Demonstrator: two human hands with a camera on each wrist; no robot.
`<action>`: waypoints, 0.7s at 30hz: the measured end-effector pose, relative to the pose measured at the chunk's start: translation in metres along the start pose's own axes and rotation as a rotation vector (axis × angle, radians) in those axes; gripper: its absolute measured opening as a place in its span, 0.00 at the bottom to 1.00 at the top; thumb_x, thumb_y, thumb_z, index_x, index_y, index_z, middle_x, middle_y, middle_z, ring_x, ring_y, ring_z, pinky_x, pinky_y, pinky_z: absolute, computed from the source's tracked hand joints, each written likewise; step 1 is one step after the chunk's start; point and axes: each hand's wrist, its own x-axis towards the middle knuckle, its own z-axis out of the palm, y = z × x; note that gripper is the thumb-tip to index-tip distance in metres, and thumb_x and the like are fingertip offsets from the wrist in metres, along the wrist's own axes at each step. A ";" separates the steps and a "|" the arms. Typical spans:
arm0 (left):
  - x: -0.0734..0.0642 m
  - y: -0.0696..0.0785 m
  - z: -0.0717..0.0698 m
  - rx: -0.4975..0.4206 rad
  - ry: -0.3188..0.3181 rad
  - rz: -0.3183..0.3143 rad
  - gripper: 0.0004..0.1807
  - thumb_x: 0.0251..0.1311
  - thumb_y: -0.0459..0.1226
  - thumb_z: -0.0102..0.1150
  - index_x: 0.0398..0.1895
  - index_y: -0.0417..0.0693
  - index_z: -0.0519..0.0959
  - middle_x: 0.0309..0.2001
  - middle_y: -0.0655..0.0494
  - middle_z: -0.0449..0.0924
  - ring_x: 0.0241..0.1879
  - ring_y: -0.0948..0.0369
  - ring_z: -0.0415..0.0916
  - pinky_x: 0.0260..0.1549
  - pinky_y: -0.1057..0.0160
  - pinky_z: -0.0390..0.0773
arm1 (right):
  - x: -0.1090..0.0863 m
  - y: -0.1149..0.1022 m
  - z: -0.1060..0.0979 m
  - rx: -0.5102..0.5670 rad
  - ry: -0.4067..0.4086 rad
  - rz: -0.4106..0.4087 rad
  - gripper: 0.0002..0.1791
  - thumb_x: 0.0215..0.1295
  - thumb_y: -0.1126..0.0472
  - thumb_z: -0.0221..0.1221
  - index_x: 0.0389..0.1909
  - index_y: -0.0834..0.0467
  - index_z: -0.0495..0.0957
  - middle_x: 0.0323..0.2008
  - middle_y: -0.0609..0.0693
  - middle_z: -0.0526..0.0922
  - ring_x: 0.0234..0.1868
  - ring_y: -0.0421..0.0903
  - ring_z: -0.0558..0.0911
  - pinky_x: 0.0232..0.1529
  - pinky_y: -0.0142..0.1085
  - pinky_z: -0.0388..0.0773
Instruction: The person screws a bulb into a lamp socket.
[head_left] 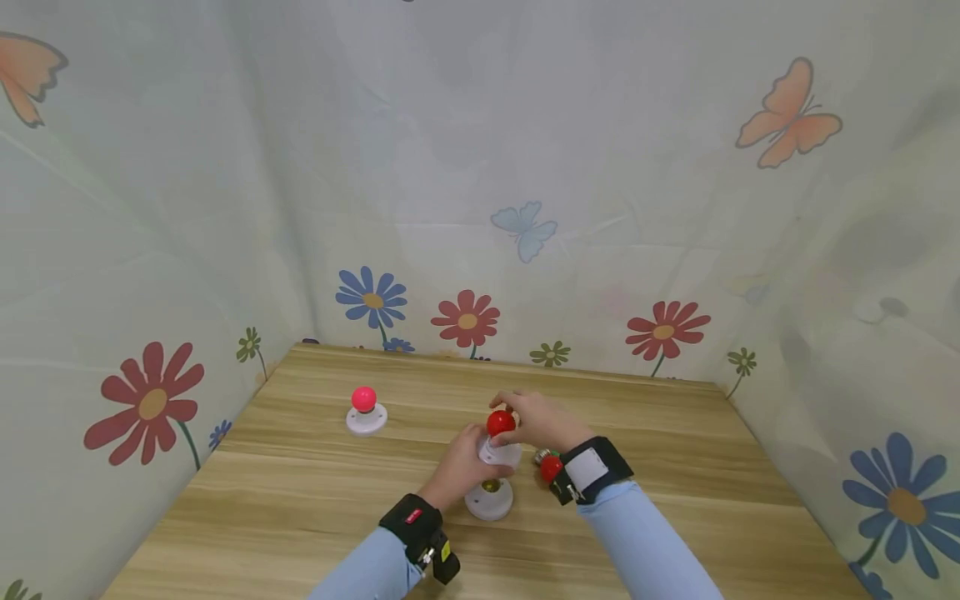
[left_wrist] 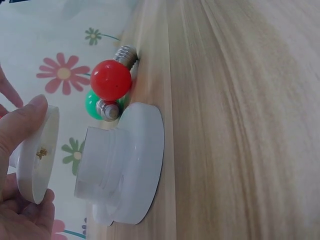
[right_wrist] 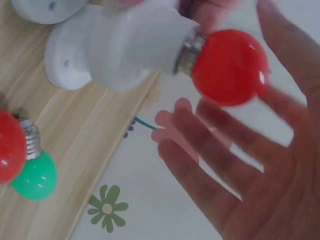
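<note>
Fingers of the right hand (head_left: 543, 421) spread around the red bulb (head_left: 500, 422), no firm pinch visible. Bulb sits in a white socket (head_left: 501, 452), lower centre of head view, thread part showing. Left hand (head_left: 459, 468) pinches socket rim, probably to brace it and leave the bulb reachable. Second socket (head_left: 487, 507) below. Spare red bulb (head_left: 551, 467), green bulb (right_wrist: 36, 177) just right, likely parked handy.
</note>
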 end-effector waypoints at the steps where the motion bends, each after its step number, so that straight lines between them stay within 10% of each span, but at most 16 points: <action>1: 0.000 0.000 0.000 0.005 0.003 0.009 0.37 0.48 0.49 0.73 0.61 0.49 0.69 0.55 0.54 0.73 0.54 0.54 0.73 0.54 0.48 0.77 | -0.001 0.002 -0.002 0.020 -0.026 -0.021 0.29 0.55 0.53 0.70 0.58 0.52 0.75 0.51 0.51 0.80 0.47 0.49 0.78 0.49 0.42 0.81; 9: -0.001 0.003 -0.002 0.014 0.019 0.027 0.36 0.48 0.46 0.74 0.61 0.47 0.71 0.55 0.52 0.73 0.54 0.53 0.73 0.58 0.45 0.74 | -0.004 0.007 -0.011 0.106 -0.115 -0.164 0.27 0.58 0.66 0.66 0.61 0.55 0.75 0.58 0.53 0.79 0.59 0.54 0.76 0.59 0.51 0.75; 21: -0.001 0.010 -0.001 0.044 0.006 -0.003 0.36 0.48 0.47 0.74 0.60 0.46 0.71 0.53 0.52 0.73 0.52 0.53 0.73 0.54 0.47 0.77 | -0.003 0.002 -0.006 0.022 -0.008 0.015 0.24 0.56 0.53 0.69 0.53 0.55 0.78 0.42 0.50 0.83 0.38 0.44 0.80 0.44 0.38 0.83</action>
